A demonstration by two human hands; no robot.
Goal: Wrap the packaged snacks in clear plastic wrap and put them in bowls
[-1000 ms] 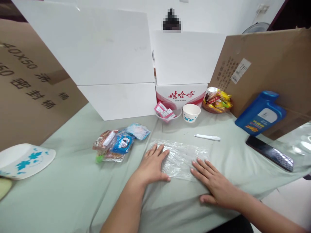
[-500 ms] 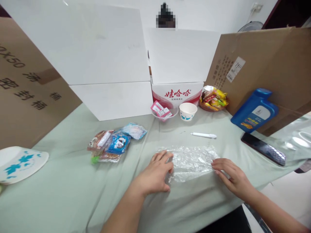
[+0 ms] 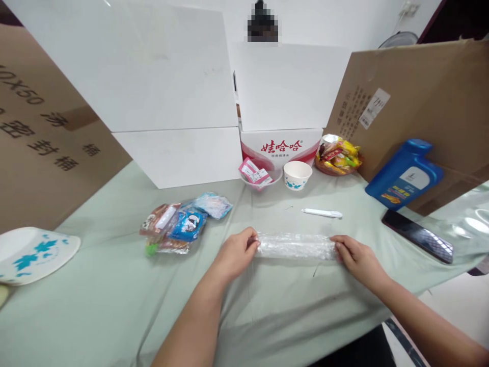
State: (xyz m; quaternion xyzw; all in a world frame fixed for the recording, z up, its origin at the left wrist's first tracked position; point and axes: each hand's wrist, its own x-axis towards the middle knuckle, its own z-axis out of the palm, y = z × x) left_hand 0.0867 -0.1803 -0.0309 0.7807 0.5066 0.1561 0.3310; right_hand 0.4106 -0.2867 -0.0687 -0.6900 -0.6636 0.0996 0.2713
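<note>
A clear plastic bag (image 3: 295,245) lies folded into a narrow strip on the pale green tablecloth (image 3: 114,306). My left hand (image 3: 236,252) pinches its left end with closed fingers. At the other end, my right hand (image 3: 355,257) grips the strip in the same way. A white pen-like tool (image 3: 321,213) lies just beyond the bag. Several snack packets (image 3: 183,223) sit in a pile to the left of my left hand.
A paper cup (image 3: 297,175), a bowl of pink packets (image 3: 259,175) and a plate of sweets (image 3: 339,155) stand at the back. A blue jug (image 3: 405,175) and a black phone (image 3: 417,236) lie at the right. White and brown cardboard walls (image 3: 171,92) ring the table. A paper plate (image 3: 34,252) sits far left.
The bag lay flat under both open palms; both hands have since folded it away from me into a narrow strip and now pinch its two ends.
</note>
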